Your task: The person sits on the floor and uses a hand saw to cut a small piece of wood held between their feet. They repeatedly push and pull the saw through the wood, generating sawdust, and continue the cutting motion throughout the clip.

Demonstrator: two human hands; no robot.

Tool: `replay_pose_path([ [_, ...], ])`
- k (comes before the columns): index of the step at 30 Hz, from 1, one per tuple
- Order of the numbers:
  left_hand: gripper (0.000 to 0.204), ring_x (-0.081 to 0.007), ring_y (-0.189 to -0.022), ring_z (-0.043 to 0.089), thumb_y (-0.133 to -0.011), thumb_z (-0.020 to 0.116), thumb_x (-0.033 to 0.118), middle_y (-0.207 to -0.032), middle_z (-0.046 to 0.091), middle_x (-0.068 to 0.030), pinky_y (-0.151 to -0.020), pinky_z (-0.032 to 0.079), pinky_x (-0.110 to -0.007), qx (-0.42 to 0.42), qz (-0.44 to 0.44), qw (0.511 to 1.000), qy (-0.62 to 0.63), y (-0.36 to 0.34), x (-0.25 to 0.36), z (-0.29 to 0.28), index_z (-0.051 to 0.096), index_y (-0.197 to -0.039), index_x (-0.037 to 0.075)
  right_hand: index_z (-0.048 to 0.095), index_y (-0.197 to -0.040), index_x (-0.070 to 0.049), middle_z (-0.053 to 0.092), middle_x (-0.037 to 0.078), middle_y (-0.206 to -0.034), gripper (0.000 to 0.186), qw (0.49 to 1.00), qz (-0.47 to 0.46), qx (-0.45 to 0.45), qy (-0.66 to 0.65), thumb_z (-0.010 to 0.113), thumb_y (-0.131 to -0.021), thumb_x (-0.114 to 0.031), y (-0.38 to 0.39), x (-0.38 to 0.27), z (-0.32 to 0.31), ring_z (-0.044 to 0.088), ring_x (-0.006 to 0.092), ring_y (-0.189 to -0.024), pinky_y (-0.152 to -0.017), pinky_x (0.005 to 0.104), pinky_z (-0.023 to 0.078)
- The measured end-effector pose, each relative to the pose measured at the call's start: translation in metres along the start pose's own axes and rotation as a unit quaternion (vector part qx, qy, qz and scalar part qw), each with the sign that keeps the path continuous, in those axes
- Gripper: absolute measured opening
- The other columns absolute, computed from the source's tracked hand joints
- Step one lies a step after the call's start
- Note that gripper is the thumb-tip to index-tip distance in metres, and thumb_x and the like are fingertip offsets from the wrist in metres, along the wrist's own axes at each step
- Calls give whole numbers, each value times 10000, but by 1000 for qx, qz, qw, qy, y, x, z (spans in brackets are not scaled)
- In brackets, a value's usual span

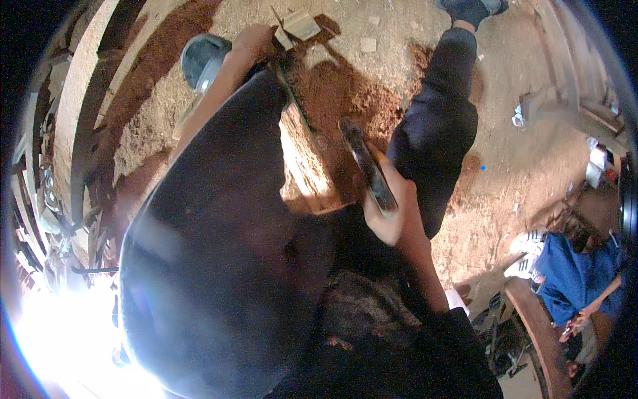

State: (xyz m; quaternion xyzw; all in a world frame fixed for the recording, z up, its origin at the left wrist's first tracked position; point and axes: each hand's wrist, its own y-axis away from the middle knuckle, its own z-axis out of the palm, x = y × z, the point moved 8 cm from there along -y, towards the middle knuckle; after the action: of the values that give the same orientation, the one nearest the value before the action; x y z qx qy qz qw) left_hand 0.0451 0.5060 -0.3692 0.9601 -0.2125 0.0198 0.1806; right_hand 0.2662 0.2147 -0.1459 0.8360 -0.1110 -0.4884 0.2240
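Observation:
Between my bent left leg and extended right leg lies a wooden piece (302,156) with a pale, rough, sunlit face and shadowed brown parts. My right hand (399,209) is closed round a long, dark, flat tool (362,159) held over the wood's right side. My left hand (256,43) reaches beyond my left knee to the wood's far end, fingers curled; what they grip is partly hidden. Small wood offcuts (302,25) lie just past that hand.
Curved timbers (86,120) and clutter line the left, with glare at lower left. Sawdust covers parts of the dirt floor (492,199). At lower right are another person's blue garment (565,266), arm and hand (585,316), beside a curved plank (538,332). More timber (565,106) stands upper right.

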Motion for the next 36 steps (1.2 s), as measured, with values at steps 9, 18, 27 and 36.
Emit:
replay_pose_path([
  [9, 469, -343, -926, 675, -637, 823, 351, -980, 698, -182, -843, 525, -439, -48, -26, 989, 137, 12, -16, -22, 714, -986, 58, 457, -1363, -39, 692, 175, -964, 514, 1000, -14, -13, -5, 630, -882, -85, -22, -20, -5, 679, 171, -876, -734, 286, 509],
  [18, 455, -360, -1000, 647, -694, 766, 400, -1027, 680, -196, -866, 513, -452, -20, -54, 994, 90, 7, -15, -17, 678, -955, 37, 397, -1411, -62, 642, 237, -1095, 551, 998, 31, -33, 46, 604, -902, -113, -16, 11, 15, 665, 337, -1002, -773, 342, 518],
  [27, 454, -374, -954, 653, -688, 764, 384, -987, 682, -203, -793, 518, -439, -72, -83, 990, 86, 11, -2, -34, 680, -921, 4, 434, -1397, -73, 681, 172, -971, 533, 997, -10, -19, 80, 604, -893, -107, -32, 56, 18, 684, 213, -832, -734, 328, 525],
  [36, 327, -394, -932, 656, -662, 670, 166, -946, 673, -244, -816, 524, -463, 13, 4, 999, 51, 5, -5, -16, 657, -955, 19, 416, -1413, -95, 681, 200, -901, 536, 998, 43, -49, 2, 604, -916, -159, -16, 42, 19, 709, 270, -825, -701, 356, 526],
])
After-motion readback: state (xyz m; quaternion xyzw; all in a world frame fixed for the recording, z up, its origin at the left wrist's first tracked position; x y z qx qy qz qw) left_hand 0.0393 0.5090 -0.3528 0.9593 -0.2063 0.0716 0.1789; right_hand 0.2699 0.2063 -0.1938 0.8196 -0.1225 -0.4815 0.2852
